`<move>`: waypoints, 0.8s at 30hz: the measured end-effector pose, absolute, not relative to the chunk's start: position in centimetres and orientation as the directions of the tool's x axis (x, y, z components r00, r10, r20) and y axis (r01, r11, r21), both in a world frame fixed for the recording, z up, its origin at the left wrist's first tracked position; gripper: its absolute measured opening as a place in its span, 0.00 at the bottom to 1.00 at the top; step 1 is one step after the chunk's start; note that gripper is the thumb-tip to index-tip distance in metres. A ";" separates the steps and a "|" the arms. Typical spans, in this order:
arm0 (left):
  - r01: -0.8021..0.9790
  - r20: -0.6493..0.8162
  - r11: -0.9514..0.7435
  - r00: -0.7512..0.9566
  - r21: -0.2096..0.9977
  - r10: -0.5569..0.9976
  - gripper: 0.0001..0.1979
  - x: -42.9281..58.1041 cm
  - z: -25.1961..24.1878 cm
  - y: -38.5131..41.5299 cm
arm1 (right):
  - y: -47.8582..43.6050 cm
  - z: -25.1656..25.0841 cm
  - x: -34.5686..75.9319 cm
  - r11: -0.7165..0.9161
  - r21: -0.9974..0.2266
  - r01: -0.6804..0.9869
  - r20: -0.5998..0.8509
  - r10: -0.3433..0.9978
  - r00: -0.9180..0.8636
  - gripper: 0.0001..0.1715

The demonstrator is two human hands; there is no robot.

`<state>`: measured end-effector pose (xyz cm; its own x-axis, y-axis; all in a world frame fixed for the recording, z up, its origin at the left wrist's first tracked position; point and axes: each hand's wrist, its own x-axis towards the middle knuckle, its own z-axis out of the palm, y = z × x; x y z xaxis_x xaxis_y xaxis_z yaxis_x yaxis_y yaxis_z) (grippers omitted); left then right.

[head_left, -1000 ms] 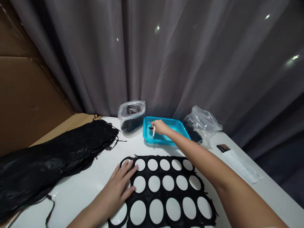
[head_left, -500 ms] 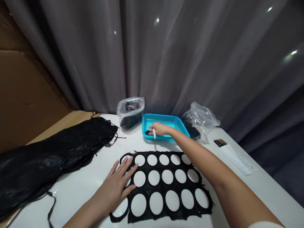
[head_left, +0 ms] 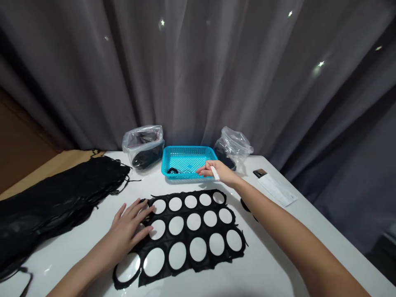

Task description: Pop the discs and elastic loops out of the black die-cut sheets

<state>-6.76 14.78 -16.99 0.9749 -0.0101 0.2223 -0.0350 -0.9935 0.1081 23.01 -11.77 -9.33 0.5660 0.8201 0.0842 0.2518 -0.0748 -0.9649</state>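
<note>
A black sheet of soft material (head_left: pixel 202 235) with rows of round holes lies on the white table. My left hand (head_left: pixel 131 222) rests flat on its left part, fingers spread. Over the front right edge of a blue plastic basket (head_left: pixel 213 153) is my right hand (head_left: pixel 221 172). A short white stick (head_left: pixel 215 173) is tucked in that hand and points down toward me; its exact kind cannot be made out. Its fingertips look bare. In the basket's near left corner sits a small black scrap (head_left: pixel 172 170), with thin dark strands beside it.
A clear bag with black pieces (head_left: pixel 144 148) stands left of the basket, another clear bag (head_left: pixel 235 146) right of it. Stacked black sheets (head_left: pixel 62 194) fill the left side. A phone-like dark object (head_left: pixel 259 173) and white packet (head_left: pixel 276 189) lie right. Grey curtain (head_left: pixel 192 74) hangs behind.
The black scrap at my right fingertips now lies in the basket, let go. My right hand has moved right along the basket's edge, still with the stick. The view has turned right.
</note>
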 end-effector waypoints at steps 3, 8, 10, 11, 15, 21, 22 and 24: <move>-0.005 0.239 -0.986 0.970 0.169 0.036 0.23 -4.8 -15.1 14.0 | -9.3 -10.3 24.7 -0.200 -0.888 0.415 0.115 0.776 0.620 0.23; -0.078 0.206 -0.978 0.978 0.193 -0.038 0.20 -2.6 -13.1 10.4 | -3.8 -11.6 27.4 -0.346 -0.787 0.511 -0.009 0.835 0.551 0.20; -0.138 0.224 -0.976 0.970 0.166 -0.099 0.21 -2.8 -13.9 9.0 | -1.7 -12.1 28.0 -0.375 -0.731 0.570 -0.055 0.865 0.499 0.21; -0.173 0.239 -0.974 0.962 0.144 -0.136 0.23 -3.0 -14.6 8.4 | -0.9 -12.3 28.2 -0.380 -0.705 0.599 -0.071 0.878 0.474 0.21; -0.227 0.254 -0.970 0.947 0.089 -0.198 0.26 -4.3 -16.6 7.5 | 1.1 -13.3 28.6 -0.361 -0.663 0.656 -0.142 0.921 0.363 0.20; -0.209 0.209 -0.967 0.962 0.148 -0.176 0.26 -4.7 -16.4 7.5 | 0.1 -13.0 29.4 -0.273 -0.744 0.610 -0.172 0.960 0.220 0.19; -0.211 0.203 -0.966 0.963 0.151 -0.179 0.26 -4.7 -16.4 7.5 | -0.1 -12.6 29.5 -0.246 -0.761 0.601 -0.153 0.967 0.203 0.21; -0.216 0.195 -0.964 0.963 0.155 -0.184 0.26 -4.7 -16.4 7.4 | 0.0 -11.9 29.6 -0.189 -0.789 0.585 -0.096 0.978 0.186 0.24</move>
<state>-4.65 7.42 -16.43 0.9633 -0.1843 0.1952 -0.2159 -0.9640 0.1554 29.58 -0.03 -11.93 0.1862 0.9778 -0.0964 0.5847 -0.1892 -0.7889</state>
